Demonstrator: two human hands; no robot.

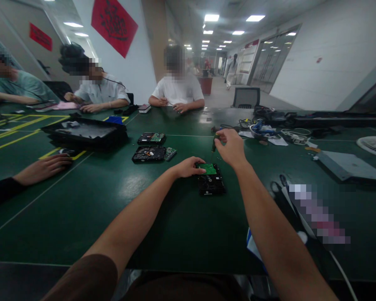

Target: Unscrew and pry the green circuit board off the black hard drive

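Observation:
A black hard drive [211, 186] lies on the green table in front of me, with its green circuit board [207, 169] facing up. My left hand [189, 167] grips the drive's far left edge, the thumb resting on the board. Above and just beyond the drive, my right hand [231, 147] is closed round a dark screwdriver [213, 144], held upright with its shaft pointing down. The tip appears clear of the drive, over a few tiny bits on the table, perhaps screws.
Two more hard drives [148, 154] [151, 138] and a loose circuit board [170, 153] lie to the left. Beyond them are stacked black trays [84, 131]. Another person's hand [54, 165] rests at far left. Cables [263, 127] and a grey metal box [352, 165] sit right.

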